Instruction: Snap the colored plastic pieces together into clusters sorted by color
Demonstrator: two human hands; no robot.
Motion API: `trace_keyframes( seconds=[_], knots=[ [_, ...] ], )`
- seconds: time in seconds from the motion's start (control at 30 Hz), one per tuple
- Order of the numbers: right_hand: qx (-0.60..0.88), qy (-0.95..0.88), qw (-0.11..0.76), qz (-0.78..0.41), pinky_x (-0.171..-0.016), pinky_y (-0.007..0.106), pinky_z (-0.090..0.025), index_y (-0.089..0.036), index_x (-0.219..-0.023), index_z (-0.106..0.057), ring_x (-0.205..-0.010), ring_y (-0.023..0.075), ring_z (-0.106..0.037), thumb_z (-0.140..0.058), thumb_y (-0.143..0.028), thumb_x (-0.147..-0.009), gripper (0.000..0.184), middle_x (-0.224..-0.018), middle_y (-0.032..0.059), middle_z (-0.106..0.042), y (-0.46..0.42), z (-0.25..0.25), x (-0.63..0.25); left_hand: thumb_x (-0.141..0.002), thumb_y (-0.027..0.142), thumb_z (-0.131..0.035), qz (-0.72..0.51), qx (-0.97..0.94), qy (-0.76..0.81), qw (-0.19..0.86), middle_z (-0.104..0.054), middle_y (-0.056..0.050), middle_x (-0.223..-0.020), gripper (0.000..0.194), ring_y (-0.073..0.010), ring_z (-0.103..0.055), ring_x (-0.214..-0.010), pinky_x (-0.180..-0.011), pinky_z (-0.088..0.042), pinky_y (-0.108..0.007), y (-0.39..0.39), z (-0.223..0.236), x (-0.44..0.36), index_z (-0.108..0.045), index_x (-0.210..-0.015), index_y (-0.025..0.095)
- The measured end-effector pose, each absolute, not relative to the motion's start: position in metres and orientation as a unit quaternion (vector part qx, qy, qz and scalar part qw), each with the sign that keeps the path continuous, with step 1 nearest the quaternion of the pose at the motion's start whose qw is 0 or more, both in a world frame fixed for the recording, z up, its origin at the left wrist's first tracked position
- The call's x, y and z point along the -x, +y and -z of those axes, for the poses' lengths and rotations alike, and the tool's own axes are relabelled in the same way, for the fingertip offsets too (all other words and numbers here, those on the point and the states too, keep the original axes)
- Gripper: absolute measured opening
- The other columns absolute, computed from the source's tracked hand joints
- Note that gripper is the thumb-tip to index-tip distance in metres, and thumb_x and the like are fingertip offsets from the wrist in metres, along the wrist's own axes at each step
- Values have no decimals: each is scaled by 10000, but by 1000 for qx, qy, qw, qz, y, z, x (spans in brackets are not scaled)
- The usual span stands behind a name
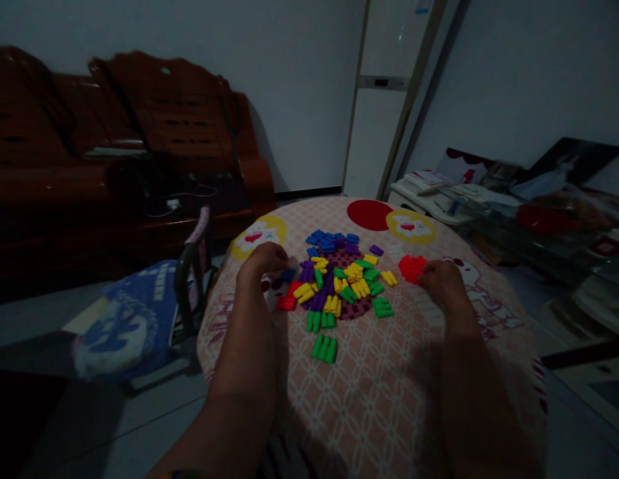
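Note:
My left hand [267, 259] is at the left of a heap of toy building blocks, fingers curled together. At its fingertips is a dark blue block [288, 274], which the fingers appear to pinch. My right hand [443, 282] is at the right side, thumb and fingers closed on the edge of a cluster of red blocks [412, 267]. Between the hands lie yellow blocks [360, 287], green blocks [383, 307] and purple blocks [318, 301]. Blue blocks [327, 243] are gathered at the far side. Red blocks [288, 297] also lie near my left hand.
The blocks lie on a round table with a patterned pink tablecloth [369, 379]. A chair with a blue cover [134, 319] stands at the left, a wooden bench [180, 126] behind it. A cluttered glass-topped table [519, 219] is at the right.

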State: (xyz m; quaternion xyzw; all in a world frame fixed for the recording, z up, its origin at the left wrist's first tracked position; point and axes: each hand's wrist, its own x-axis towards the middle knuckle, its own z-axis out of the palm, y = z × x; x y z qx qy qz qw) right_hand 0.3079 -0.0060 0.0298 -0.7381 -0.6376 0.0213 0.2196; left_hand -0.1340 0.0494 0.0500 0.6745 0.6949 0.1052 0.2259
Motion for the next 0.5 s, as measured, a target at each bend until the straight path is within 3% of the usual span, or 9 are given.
trace_keyframes(
  seconds=[0.17,0.5],
  knots=[
    [752,-631,189,27,-671,334,-450,-181,-846,-742,-782,253,-663,-656,-241,-691,188,-838,111,-735,-8,-37,-310,-661,208,-760,-94,-627,703,321,-758,-47,-746,272,-156,-681,-637,-601,-504,-221,46,-45,137,-764,-931,173],
    [761,-597,256,3,-600,327,-437,-205,-756,-720,-676,236,-648,-600,-221,-696,135,-708,83,-716,-16,-57,-304,-621,134,-734,-88,-652,677,331,-706,-26,-630,165,-130,-621,-534,-553,-497,-230,36,-61,125,-747,-783,162]
  ],
)
